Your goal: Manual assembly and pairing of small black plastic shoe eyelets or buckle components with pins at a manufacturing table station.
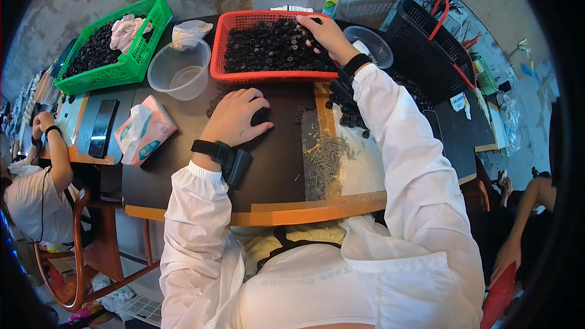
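My left hand [239, 116] rests palm down on the dark tabletop, its fingers curled round a few small black ring-shaped washers [262, 113] that show between thumb and forefinger. More washers lie scattered beside its fingers. My right hand [327, 38] reaches into the right end of a red plastic basket [277, 77], with thumb and fingers closing about black washers [268, 49] from the heap inside. The fingertips are partly hidden among the pieces. Both wrists wear black bands with small black boxes.
Metal pins [326, 161] lie piled near the table's front edge. Around stand a clear tub [178, 73], a green basket [122, 67], a tissue pack [159, 128], a phone [102, 128], a clear bowl [381, 49] and a black basket [420, 42]. People sit at both sides.
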{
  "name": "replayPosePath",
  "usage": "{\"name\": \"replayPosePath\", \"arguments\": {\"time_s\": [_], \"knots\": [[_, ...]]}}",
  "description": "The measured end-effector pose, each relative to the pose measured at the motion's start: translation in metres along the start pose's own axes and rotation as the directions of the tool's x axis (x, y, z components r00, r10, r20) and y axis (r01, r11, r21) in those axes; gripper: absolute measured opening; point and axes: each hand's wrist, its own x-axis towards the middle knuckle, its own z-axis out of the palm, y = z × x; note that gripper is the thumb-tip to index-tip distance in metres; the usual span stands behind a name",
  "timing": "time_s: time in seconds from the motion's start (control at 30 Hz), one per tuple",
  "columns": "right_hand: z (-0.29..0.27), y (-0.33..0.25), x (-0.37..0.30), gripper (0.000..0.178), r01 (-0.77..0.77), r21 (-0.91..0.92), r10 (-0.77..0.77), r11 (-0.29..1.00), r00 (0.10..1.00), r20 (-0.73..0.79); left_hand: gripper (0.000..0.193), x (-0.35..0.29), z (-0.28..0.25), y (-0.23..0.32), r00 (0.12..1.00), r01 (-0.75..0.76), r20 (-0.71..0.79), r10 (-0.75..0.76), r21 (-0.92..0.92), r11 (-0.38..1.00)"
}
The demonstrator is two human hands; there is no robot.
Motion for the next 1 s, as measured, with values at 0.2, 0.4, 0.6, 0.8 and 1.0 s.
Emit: {"name": "replayPosePath", "arguments": {"time_s": [0.2,0.4,0.6,0.8,1.0], "knots": [[-0.004,-0.002,-0.01,0.033,0.044,0.06,-0.047,0.997,0.997,0.063,0.028,-0.001,0.001,-0.001,1.0,0.015,0.001,-0.015,-0.012,1.0],[0.001,0.004,-0.026,0.032,0.013,0.048,-0.014,0.999,1.0,0.026,0.033,0.0,0.0,-0.003,0.998,0.015,0.057,-0.015,-0.013,1.0],[0.002,-0.009,-0.046,0.031,0.018,0.135,-0.022,0.991,0.999,0.027,0.036,0.004,-0.002,0.003,1.0,-0.002,0.011,0.002,-0.043,0.999],[0.011,-0.019,-0.077,0.028,0.056,0.12,-0.071,0.991,0.989,0.127,0.035,-0.002,0.0,-0.003,1.0,-0.008,0.024,0.008,-0.005,1.0],[0.026,-0.004,-0.112,0.032,0.214,-0.23,-0.144,0.949,0.947,0.289,0.031,0.001,-0.005,0.001,1.0,-0.003,0.022,0.003,-0.004,1.0]]}}
